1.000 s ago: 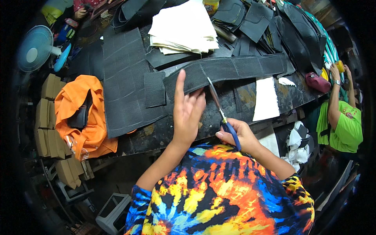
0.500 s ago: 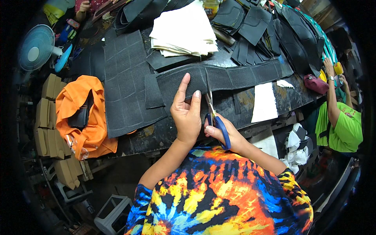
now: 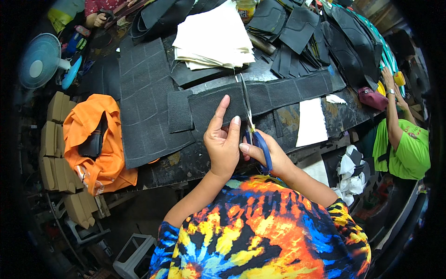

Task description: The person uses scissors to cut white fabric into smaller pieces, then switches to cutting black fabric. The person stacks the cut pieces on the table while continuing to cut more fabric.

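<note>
A long strip of black felt-like fabric (image 3: 295, 92), marked with pale cross lines, stretches over the dark worktable. My left hand (image 3: 223, 149) grips its near edge, with index finger and thumb lying on top; the other fingers are mostly hidden. In my right hand (image 3: 277, 157) are blue-handled scissors (image 3: 265, 156), their blades reaching across the strip along a pale line just right of my left thumb. A short black fabric piece (image 3: 180, 111) lies left of the strip, on a larger black sheet (image 3: 144, 93) with a chalk-like grid.
White sheets (image 3: 211, 37) are stacked beyond the strip, with black cut pieces (image 3: 299, 32) at the far right. A white scrap (image 3: 312, 123) lies near the table edge. An orange bag (image 3: 95, 139) and fan (image 3: 39, 60) are left. Other people work at far left and right.
The scissor blades have come closer together across the strip. The strip's left end has shifted slightly, showing more of the short piece beside it. The whole view has moved a little.
</note>
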The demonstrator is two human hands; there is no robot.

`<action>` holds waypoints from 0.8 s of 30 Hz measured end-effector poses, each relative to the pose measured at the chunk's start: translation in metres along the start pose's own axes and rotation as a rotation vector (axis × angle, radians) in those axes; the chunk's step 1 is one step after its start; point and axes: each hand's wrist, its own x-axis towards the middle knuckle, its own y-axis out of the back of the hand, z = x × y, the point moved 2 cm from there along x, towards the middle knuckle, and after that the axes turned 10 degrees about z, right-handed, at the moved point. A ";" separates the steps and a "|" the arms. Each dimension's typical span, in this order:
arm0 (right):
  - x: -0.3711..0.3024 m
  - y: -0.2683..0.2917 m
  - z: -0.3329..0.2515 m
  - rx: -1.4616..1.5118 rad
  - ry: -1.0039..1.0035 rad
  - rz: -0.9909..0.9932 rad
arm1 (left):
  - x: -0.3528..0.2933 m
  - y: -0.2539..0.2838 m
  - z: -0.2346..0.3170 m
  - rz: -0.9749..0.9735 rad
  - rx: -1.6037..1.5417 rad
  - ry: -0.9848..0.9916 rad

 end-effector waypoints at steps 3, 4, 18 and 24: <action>-0.004 0.004 -0.004 -0.048 -0.110 -0.032 | 0.001 -0.001 0.006 0.009 -0.033 -0.023; -0.007 0.007 -0.004 -0.027 -0.136 -0.060 | 0.004 -0.001 0.008 0.039 -0.088 -0.058; -0.029 0.047 -0.007 -0.358 0.048 -0.313 | 0.030 0.022 0.029 0.002 0.239 -0.195; -0.035 0.040 -0.012 -0.401 0.012 -0.178 | 0.025 0.015 0.029 -0.026 0.256 -0.135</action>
